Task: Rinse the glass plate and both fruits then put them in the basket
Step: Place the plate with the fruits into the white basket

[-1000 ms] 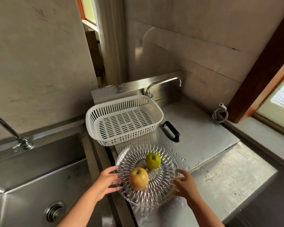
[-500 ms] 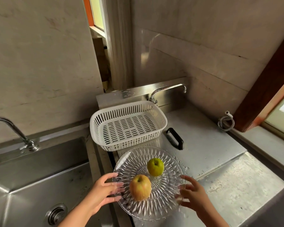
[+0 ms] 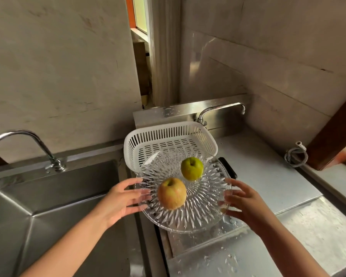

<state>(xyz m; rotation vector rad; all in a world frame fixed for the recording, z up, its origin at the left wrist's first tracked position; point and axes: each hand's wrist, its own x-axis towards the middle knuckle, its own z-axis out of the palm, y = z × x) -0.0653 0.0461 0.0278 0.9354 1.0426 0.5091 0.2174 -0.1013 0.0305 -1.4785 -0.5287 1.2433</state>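
Observation:
A cut-glass plate (image 3: 188, 218) is held up above the steel counter, its far edge overlapping the white slotted basket (image 3: 168, 134) behind it. On the plate lie a reddish-yellow apple (image 3: 171, 193) near me and a green apple (image 3: 192, 168) farther back. My left hand (image 3: 121, 198) grips the plate's left rim, thumb on top and fingers showing through the glass underneath. My right hand (image 3: 246, 204) holds the right rim the same way.
A deep steel sink (image 3: 48, 196) with a curved tap (image 3: 28, 140) lies to the left. A second tap (image 3: 220, 109) stands behind the basket. A steel cover with a black handle (image 3: 230, 168) and a wet counter (image 3: 308, 226) lie right; a coiled hose (image 3: 296, 154) sits by the wall.
Both hands have closed on the plate's rims and lifted it off the counter with the two apples on it. The view has tilted up and nearer.

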